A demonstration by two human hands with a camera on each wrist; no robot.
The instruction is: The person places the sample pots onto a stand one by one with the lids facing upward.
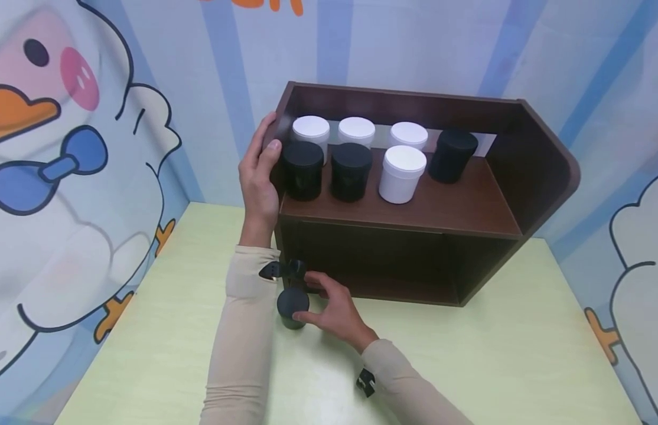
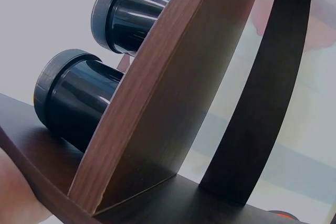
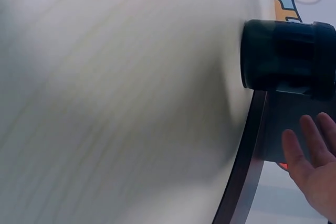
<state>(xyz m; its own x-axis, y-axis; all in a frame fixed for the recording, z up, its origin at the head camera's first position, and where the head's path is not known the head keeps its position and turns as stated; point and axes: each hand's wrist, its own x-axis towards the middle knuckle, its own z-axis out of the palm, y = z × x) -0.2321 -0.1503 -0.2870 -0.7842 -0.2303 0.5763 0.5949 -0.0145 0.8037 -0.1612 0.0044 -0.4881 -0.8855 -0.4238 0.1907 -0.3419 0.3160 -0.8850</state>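
My left hand (image 1: pixel 260 189) holds the left side panel of a dark brown two-tier shelf (image 1: pixel 440 215), thumb at its front edge and fingers along the outside. In front of the shelf's lower left corner stands a black lidded jar (image 1: pixel 293 302). My right hand (image 1: pixel 336 310) reaches around that jar from the right, its thumb overlapping the lid's edge in the head view. The right wrist view shows its fingers (image 3: pixel 296 156) spread and apart from the black jar (image 3: pixel 283 56). That hand's thumb is out of this view.
The upper tier carries several white jars (image 1: pixel 402 177) and black jars (image 1: pixel 351 171) in two rows. Below is an open lower compartment (image 1: pixel 377 254). The shelf stands on a pale green table (image 1: pixel 510 360), before a cartoon-printed backdrop (image 1: pixel 414 47). Black straps circle both wrists.
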